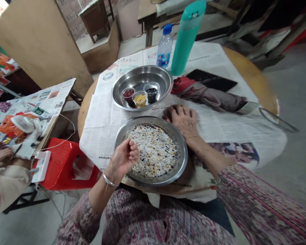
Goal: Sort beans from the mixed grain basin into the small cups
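A round metal bowl (185,160) in front of me holds white rice grains (153,143) mixed with red, yellow and black beans. Over its left side hovers my left hand (125,157), palm turned up and fingers curled in; whatever they may hold is hidden. My right hand (184,120) rests palm down beside the bowl's upper right rim, fingers loosely spread on the newspaper. Behind, a larger metal basin (142,73) contains three clear plastic cups: red beans (129,95), yellow beans (139,99) and black beans (151,92).
Newspaper (99,132) covers the round table. A water bottle (164,47), a teal tumbler (188,37), a dark tablet or phone (211,80) and a folded umbrella (206,95) stand or lie behind. To the left are a red stool (63,166), a power strip (42,166) and another person's hand (0,153).
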A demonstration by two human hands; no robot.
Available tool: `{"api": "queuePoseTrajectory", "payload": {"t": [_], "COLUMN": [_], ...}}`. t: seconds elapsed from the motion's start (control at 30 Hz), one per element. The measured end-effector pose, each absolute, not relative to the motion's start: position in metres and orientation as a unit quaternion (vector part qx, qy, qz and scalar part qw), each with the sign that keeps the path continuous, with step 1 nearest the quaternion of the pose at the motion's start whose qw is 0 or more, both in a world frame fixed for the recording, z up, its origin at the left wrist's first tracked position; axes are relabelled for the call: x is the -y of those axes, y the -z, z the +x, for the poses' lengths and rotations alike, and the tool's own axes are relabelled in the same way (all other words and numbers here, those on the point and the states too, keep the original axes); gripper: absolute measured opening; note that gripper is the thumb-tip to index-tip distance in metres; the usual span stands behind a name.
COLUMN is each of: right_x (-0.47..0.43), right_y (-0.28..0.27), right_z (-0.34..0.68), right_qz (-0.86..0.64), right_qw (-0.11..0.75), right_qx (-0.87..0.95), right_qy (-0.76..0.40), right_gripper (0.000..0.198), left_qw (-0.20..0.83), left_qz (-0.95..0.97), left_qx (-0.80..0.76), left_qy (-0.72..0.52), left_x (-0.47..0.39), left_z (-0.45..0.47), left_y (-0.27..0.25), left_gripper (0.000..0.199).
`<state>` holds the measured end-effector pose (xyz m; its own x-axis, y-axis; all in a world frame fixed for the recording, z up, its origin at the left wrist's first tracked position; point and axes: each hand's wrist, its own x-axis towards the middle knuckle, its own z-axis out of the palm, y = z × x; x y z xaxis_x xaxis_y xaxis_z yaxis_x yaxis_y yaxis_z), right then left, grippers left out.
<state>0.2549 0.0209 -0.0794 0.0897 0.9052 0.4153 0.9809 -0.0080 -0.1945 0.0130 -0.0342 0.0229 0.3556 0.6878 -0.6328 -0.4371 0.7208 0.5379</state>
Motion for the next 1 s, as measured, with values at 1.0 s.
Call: {"api": "queuePoseTrajectory", "payload": {"t": [1.0], "right_x": [-0.02], "right_y": [0.068], "right_z": [0.25], "right_qz": [-0.713], "right_qw": [0.176], "right_qx": [0.67], "right_qy": [0.104], "right_gripper": [0.039], "left_qw": [0.731], "left_qz": [0.258], "left_qx": [-0.37], "left_qy": [-0.512], "left_x": [-0.136], "left_z": [0.086], "left_y": [-0.066], "left_gripper": [0.043]}}
